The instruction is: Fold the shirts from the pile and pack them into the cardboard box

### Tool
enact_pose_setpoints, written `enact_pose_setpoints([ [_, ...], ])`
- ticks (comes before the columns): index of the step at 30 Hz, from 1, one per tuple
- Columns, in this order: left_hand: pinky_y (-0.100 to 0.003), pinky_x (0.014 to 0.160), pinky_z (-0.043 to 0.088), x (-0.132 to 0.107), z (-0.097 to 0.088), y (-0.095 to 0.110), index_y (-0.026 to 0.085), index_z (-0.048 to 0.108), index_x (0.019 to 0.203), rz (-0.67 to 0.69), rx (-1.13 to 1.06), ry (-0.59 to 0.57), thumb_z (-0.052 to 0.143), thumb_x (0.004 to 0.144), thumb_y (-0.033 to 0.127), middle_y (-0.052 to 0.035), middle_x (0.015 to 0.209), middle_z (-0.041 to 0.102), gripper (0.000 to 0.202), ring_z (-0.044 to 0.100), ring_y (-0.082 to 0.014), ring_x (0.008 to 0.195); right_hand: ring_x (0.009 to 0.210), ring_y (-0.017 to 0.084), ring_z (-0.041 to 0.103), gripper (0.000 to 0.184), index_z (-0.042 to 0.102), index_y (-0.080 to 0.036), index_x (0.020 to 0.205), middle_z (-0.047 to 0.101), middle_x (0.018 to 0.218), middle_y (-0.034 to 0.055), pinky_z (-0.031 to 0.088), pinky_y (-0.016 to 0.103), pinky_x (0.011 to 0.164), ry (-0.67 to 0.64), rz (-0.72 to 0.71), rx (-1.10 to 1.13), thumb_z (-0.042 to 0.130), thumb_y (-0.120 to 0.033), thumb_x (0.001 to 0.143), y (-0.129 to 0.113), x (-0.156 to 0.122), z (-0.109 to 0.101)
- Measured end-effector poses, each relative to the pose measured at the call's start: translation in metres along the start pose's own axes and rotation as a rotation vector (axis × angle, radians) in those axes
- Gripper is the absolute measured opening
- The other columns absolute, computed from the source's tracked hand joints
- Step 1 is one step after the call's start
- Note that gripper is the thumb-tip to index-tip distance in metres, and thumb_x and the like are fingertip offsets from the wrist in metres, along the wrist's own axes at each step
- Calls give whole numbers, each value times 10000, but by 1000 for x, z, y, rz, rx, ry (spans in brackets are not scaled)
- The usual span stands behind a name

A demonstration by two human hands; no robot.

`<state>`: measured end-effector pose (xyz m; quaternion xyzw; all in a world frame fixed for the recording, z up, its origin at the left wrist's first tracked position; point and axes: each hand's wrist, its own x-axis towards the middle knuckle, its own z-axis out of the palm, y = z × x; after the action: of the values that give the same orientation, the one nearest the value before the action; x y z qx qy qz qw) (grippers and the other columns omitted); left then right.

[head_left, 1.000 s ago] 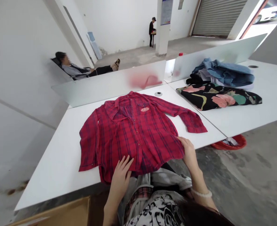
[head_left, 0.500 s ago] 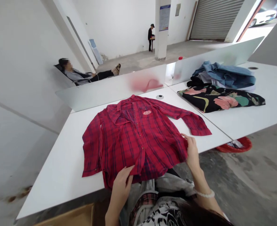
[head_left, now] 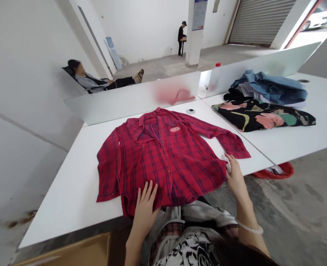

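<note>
A red and navy plaid shirt [head_left: 152,159] lies front up on a white table [head_left: 77,210], its collar at the far side and both sleeves spread out. My left hand [head_left: 146,207] rests open on the lower front of the shirt near the hem, fingers stretched out and palm down. At the shirt's right lower edge, my right hand [head_left: 235,175] is closed on the fabric and pulls it out to the side. A small white piece, perhaps a label, shows by the right fingertips. An oval pale patch marks the chest pocket.
A black floral garment [head_left: 266,116] and a pile of blue and white clothes [head_left: 274,88] lie on the table's right part. A frosted divider [head_left: 130,96] runs along the back. Below are a red bin [head_left: 276,171] and a cardboard box [head_left: 88,251]. Two people are beyond.
My left hand has let go of the front hem edge and now lies flat on the shirt. My right hand has moved slightly right, drawing the shirt's lower corner outward.
</note>
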<state>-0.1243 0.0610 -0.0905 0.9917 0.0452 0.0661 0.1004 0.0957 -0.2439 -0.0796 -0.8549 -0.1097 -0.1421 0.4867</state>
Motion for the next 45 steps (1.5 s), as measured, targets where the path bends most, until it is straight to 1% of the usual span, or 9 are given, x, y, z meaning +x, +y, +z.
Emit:
enact_pose_setpoints([
  [3,-554,1105,237,0,6,-1,209,278,1450,1,61,16,476,828,180,-101,1506,285,654,188,-276,1405,898,238,606,382,578,-159,1139,624,1078,136,484,413,803,-88,66,-18,446,-317,817,0,-1,-8],
  [9,-526,1108,248,1,3,0,201,281,1449,15,74,4,448,801,119,-91,1510,275,674,192,-263,1406,878,207,576,281,601,-175,1046,605,974,91,472,355,786,180,-97,-66,425,-254,842,-17,-1,-23],
  [15,-529,1107,244,1,3,0,211,267,1454,11,75,16,451,796,111,-89,1514,265,690,187,-260,1408,684,189,545,382,634,-182,1024,549,807,57,434,313,643,-131,-82,-338,396,-147,727,-1,0,-29],
  [22,-520,1106,258,0,1,-3,209,296,1442,25,46,13,441,780,76,-90,1503,296,691,201,-253,1405,526,167,565,306,625,-212,991,571,634,-2,410,268,529,-131,22,-312,477,-325,749,-13,-3,-61],
  [26,-462,1097,311,-7,-5,-13,224,342,1423,98,14,27,431,835,135,-72,1458,396,601,295,-226,1375,493,196,603,333,622,-224,1022,638,588,3,397,270,487,-425,15,-378,501,-312,724,0,-8,-73],
  [33,-523,1097,271,-30,-13,-25,214,317,1435,9,122,63,446,845,181,-83,1475,363,605,265,-264,1386,649,233,670,443,581,-193,1202,720,817,71,470,312,592,-625,-98,-434,475,-390,820,-17,10,-70],
  [37,-495,1090,300,-34,-11,-25,198,344,1423,4,137,52,385,851,114,-80,1476,362,579,252,-250,1391,791,228,660,404,580,-204,1220,699,989,76,479,340,712,-640,-446,-393,468,-363,866,-83,71,-29],
  [40,-482,1084,319,-35,-7,-22,199,371,1410,-20,126,77,364,835,68,-76,1469,374,590,268,-245,1385,921,191,631,293,642,-201,1100,678,1057,50,461,319,834,-734,-682,-142,469,-303,886,-134,125,38],
  [45,-442,1093,312,-37,1,-10,216,418,1380,-102,115,188,372,787,16,-52,1443,420,627,298,-206,1374,696,115,635,265,649,-126,977,696,796,33,467,214,710,-831,-442,-131,433,-274,934,-185,177,191],
])
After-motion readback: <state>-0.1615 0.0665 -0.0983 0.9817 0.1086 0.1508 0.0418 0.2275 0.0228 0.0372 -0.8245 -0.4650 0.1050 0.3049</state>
